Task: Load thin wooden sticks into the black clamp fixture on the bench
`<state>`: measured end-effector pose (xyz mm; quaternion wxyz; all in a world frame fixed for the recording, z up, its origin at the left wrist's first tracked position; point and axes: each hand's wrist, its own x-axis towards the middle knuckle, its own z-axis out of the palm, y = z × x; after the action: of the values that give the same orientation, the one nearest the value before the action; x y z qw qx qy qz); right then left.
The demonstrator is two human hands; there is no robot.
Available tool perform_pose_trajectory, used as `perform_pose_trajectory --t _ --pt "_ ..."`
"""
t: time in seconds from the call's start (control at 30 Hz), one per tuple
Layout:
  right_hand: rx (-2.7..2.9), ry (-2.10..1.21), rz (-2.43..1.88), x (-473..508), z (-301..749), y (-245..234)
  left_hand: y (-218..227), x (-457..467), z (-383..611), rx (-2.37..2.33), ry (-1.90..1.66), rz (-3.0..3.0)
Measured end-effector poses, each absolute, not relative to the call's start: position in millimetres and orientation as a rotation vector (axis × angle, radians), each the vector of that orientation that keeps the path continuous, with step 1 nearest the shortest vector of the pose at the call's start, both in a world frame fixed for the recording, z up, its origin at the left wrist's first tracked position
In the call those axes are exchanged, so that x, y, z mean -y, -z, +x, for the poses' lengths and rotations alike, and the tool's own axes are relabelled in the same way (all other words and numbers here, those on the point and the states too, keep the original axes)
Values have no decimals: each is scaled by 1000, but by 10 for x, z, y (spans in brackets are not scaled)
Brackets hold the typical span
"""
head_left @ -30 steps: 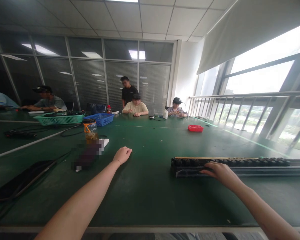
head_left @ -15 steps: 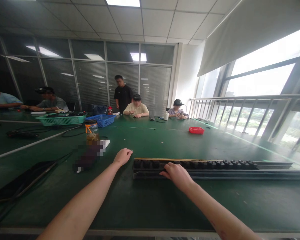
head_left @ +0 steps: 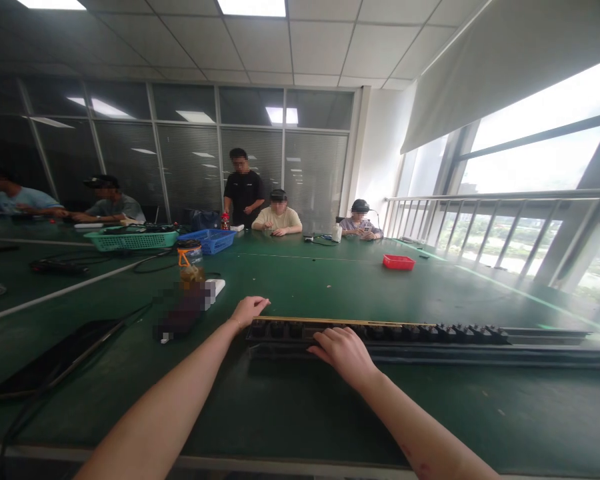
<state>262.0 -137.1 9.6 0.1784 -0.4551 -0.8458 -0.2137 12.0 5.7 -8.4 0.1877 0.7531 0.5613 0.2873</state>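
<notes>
Lying at the near left of the green counter (head_left: 280, 413), a dark flat slab (head_left: 55, 363) slants away, with a black cable (head_left: 17, 420) trailing over the near edge. Far left, two seated people lean on the counter, and a green basket (head_left: 133, 241) stands in front of them. Nearer and to the right lies a blurred purple thing (head_left: 185, 313) with a white end, just beside a bottle with an orange strap (head_left: 190, 257); a blue basket (head_left: 210, 243) is just beyond. The left hand (head_left: 250, 311) rests just beside the rail's left end, its fingers curled narrow; whether they hold anything I cannot tell. From there a long black rail (head_left: 430, 355) runs to the right, bearing a row of black parts (head_left: 445, 333) and, along its far side, a thin yellow strip (head_left: 290, 320). The right hand (head_left: 343, 350) grips the rail toward its left part, fingers bent over the row and thumb at the near side. Far beyond, one person stands and two sit. Farther right are a red tray (head_left: 399, 263) and a metal railing (head_left: 505, 195) before the window.
</notes>
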Motion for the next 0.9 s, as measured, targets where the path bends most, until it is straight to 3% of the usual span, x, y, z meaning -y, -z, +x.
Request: perform_pose_trajectory --t 0.13,0.37,0.57,0.9 --pt "2313 562 -1178 1320 2718 -15 -391 90 127 -1311 -747 2105" --pt "2283 473 -1145 1291 2734 32 -1204 470 326 -1251 -165 2450" --pt "2269 459 -1158 1307 2749 53 -1131 464 356 -1194 34 2433" --pt "2254 440 -1187 1293 2704 68 -911 339 334 -1033 -54 2281"
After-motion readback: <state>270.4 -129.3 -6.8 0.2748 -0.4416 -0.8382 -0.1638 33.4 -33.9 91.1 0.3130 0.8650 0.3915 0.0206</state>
